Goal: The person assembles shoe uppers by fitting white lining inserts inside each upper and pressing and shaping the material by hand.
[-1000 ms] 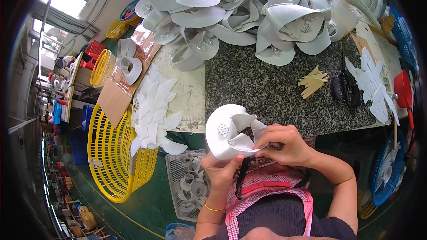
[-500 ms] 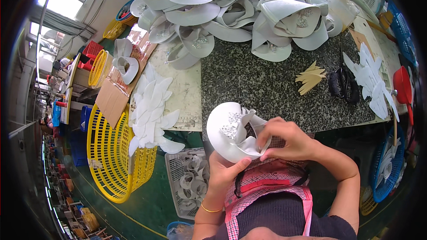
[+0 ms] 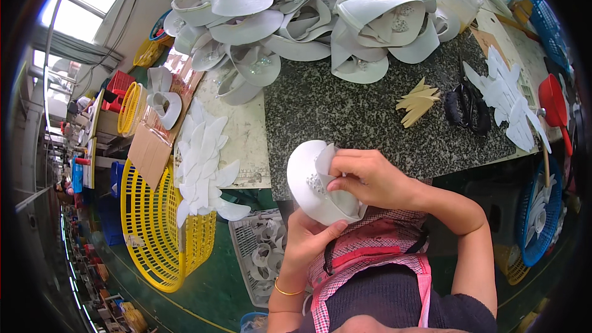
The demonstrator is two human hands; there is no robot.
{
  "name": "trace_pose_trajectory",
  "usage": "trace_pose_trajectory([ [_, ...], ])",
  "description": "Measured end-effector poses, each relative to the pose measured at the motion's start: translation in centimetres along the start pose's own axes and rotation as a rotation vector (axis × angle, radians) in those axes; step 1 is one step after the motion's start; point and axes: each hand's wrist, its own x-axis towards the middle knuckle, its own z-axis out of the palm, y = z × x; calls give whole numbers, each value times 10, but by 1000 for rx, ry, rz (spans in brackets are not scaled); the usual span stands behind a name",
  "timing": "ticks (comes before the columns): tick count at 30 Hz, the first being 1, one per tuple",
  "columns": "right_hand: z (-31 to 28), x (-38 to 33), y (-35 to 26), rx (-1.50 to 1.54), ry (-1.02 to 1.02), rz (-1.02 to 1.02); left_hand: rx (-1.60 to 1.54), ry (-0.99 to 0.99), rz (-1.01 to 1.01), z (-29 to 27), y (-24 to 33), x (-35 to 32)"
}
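Observation:
A white shoe upper [image 3: 306, 166] with a patch of silvery stones is held just off the near edge of the dark speckled slab. My left hand [image 3: 308, 234] grips it from below, thumb pressed along its near rim. At its opening, my right hand [image 3: 361, 176] has thumb and fingers closed on the raised inner edge, and the fingers partly hide that side. Beyond lies a small heap of tan leaf-shaped strips [image 3: 418, 102]. Black-handled scissors [image 3: 467, 111] rest to its right.
A big pile of similar white uppers [image 3: 382, 18] covers the far side. White leaf-shaped pieces lie in a left heap [image 3: 200, 160] and a right heap [image 3: 507, 98]. A yellow basket [image 3: 148, 228], a grey crate [image 3: 243, 253] and a blue basket [image 3: 536, 209] stand lower around the table.
My right hand has shifted from the upper's near right rim to the far side of its opening, now gripping the inner edge. The view has turned slightly; my left hand keeps its hold.

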Motion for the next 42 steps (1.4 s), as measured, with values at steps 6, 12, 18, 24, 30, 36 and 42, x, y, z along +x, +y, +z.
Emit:
trace_pose_trajectory([
  [6,-1,5,2,57,-56,76,-15,21,-32,-6,2,7],
  [12,-13,2,-7,379,-161,236,-56,132,62,0,1,6],
  [18,-7,7,0,273,-62,230,-31,206,135,6,-10,22],
  [24,-1,-14,15,-64,505,-43,-10,292,258,13,-14,42],
  [30,0,-40,20,-126,416,-55,-31,326,259,28,-14,57],
  [36,-9,-35,20,-74,381,13,33,341,304,28,-19,65],
  [42,-16,-33,19,-31,289,117,81,335,307,31,-17,69],
])
